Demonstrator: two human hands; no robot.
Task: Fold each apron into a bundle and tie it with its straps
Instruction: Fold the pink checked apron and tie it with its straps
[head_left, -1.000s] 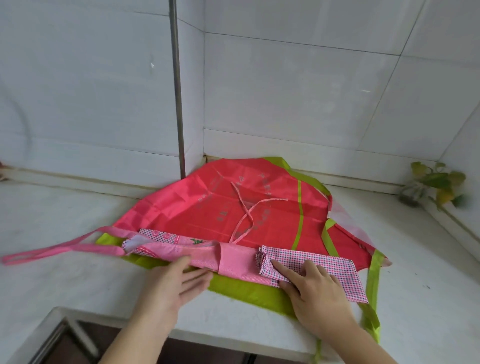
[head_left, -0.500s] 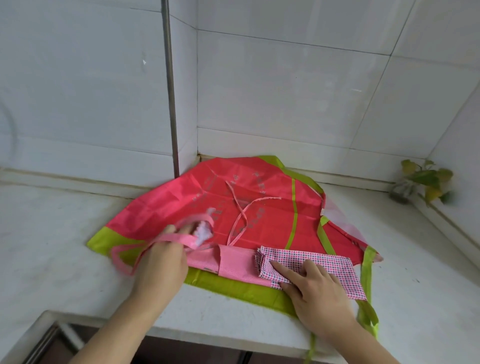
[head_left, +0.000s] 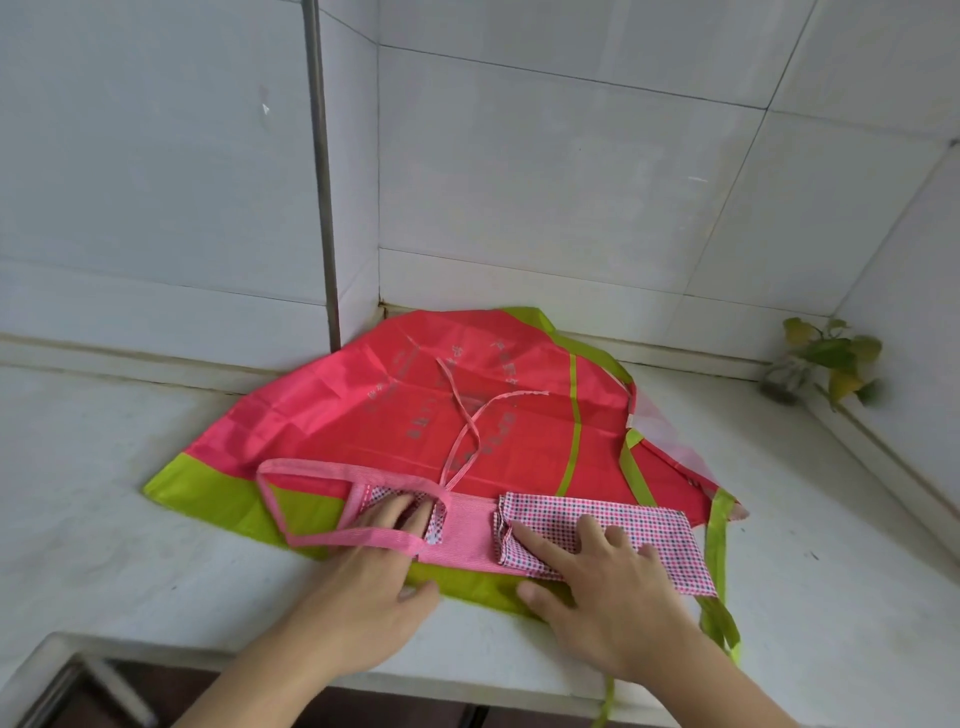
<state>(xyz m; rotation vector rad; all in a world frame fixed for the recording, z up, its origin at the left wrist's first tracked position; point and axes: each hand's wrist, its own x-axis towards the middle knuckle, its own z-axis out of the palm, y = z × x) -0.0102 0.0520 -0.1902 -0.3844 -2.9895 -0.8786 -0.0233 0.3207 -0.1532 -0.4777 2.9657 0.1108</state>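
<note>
A red apron (head_left: 405, 415) with lime-green borders lies spread flat on the white counter. On its near edge lies a folded pink checked apron (head_left: 613, 525) as a long strip. My left hand (head_left: 363, 582) presses flat on the strip's left end, fingers straight, with the wide pink strap (head_left: 322, 470) looped over beside them. My right hand (head_left: 608, 587) presses flat on the checked right part, fingers spread. Thin pink ties (head_left: 467, 431) cross on the red cloth. A green strap (head_left: 719, 587) hangs off the counter's front at right.
White tiled walls form a corner behind the aprons, with a metal pipe (head_left: 322, 176) running up it. A small leafy plant (head_left: 821, 358) stands at the back right. The counter's front edge (head_left: 156, 649) drops to a dark opening at lower left.
My left hand lifted the wide pink strap from the far left, swung it over onto the folded strip, and now presses flat there. My right hand stayed pressing the checked cloth.
</note>
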